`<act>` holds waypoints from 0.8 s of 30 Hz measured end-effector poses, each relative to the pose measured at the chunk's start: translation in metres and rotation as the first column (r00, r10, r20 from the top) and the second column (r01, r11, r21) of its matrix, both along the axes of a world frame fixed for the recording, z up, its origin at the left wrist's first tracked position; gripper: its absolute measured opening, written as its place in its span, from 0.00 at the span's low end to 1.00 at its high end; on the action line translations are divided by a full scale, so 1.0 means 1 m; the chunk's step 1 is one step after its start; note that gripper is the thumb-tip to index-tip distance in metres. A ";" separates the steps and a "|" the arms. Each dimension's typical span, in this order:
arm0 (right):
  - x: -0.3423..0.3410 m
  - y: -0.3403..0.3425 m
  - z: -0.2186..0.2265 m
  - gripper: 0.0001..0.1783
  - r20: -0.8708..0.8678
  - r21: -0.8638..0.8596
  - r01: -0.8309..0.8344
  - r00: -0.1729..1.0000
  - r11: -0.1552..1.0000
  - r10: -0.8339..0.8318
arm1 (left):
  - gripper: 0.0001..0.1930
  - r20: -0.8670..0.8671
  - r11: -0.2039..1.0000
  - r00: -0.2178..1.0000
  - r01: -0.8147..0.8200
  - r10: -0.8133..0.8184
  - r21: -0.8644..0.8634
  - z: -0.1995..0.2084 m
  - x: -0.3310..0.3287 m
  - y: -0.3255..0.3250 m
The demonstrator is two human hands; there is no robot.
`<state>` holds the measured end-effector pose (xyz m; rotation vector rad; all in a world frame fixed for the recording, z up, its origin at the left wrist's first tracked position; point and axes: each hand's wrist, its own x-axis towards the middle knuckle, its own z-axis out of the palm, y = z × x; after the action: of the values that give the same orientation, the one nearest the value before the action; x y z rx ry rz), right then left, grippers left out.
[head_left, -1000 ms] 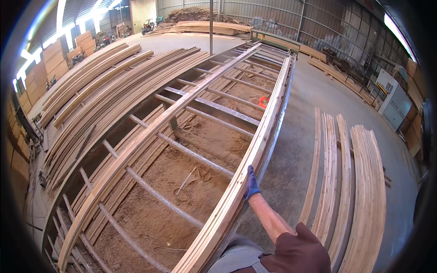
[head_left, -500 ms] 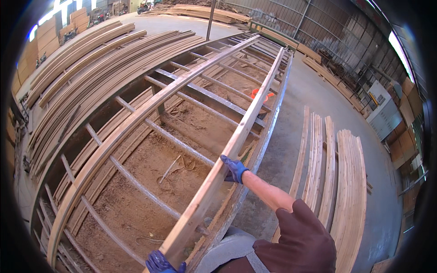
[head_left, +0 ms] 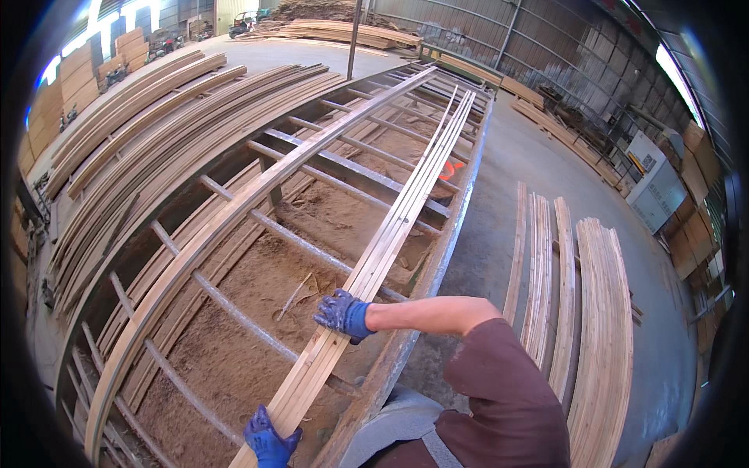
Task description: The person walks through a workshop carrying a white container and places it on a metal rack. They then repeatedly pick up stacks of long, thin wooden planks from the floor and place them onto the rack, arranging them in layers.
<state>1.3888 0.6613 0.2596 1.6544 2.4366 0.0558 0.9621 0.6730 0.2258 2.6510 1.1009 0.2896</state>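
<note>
A long bundle of pale wooden strips (head_left: 398, 226) lies across the metal rollers (head_left: 303, 243) of a long conveyor frame, running away from me. My left hand (head_left: 269, 438), in a blue-purple work glove, is closed around the left side of its near end. Farther up the bundle, my right hand (head_left: 343, 314), gloved alike, lies across the top with its fingers bent over the left edge. Toward the far end one thin strip splays slightly left of the others. A separate long timber (head_left: 234, 203) rests on the rollers to the left.
The conveyor's metal side rail (head_left: 445, 273) runs along my right. Timber stacks (head_left: 601, 312) lie on the floor beyond it, and more long boards (head_left: 195, 125) are piled left of the frame. Sawdust (head_left: 234, 312) covers the ground under the rollers. An orange object (head_left: 451, 169) sits beside the bundle.
The bundle has turned from a narrow edge to a broader face showing several strips, and shifted left at its far end. My right hand has moved left and nearer, onto the top.
</note>
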 end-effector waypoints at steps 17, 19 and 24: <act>-0.023 -0.023 0.017 0.34 -0.294 -0.145 -0.167 0.948 0.975 0.119 | 0.45 0.020 0.980 0.997 -0.063 0.068 -0.191 0.018 0.003 -0.062; -0.036 -0.049 0.040 0.32 -0.158 -0.151 0.036 0.986 0.988 -0.060 | 0.47 0.007 0.988 1.000 0.007 -0.006 -0.155 0.018 0.020 -0.051; 0.012 -0.069 -0.015 0.58 0.039 -0.132 -0.156 0.986 0.979 0.163 | 0.50 -0.004 0.982 0.990 -0.138 0.139 -0.126 0.001 0.007 -0.086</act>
<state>1.4008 0.5921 0.2451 1.3856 2.4737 -0.0361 0.9687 0.5870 0.2271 2.4676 1.2617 0.2435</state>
